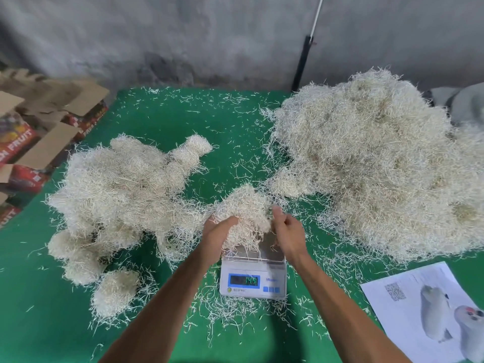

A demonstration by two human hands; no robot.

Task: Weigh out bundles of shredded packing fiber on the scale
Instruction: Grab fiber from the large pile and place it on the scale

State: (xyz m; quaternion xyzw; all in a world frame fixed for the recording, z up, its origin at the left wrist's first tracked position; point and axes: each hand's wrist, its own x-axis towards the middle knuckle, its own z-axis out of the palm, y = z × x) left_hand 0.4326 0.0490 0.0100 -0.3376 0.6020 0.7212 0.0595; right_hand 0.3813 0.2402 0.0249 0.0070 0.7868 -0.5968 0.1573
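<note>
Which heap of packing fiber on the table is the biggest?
The heap on the right, against the back wall. It is far taller and wider than the left heap of smaller bundles and the bundle held over the scale.

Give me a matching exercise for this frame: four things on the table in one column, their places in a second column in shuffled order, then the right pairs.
Things
1. scale
2. big fiber pile
3. printed sheet
4. cardboard boxes

Places
A. far left edge, beside the green table
B. near right corner
C. centre, under the bundle held by the left hand and right hand
D. right half of the table, by the wall

Pairs: 1-C, 2-D, 3-B, 4-A
</note>
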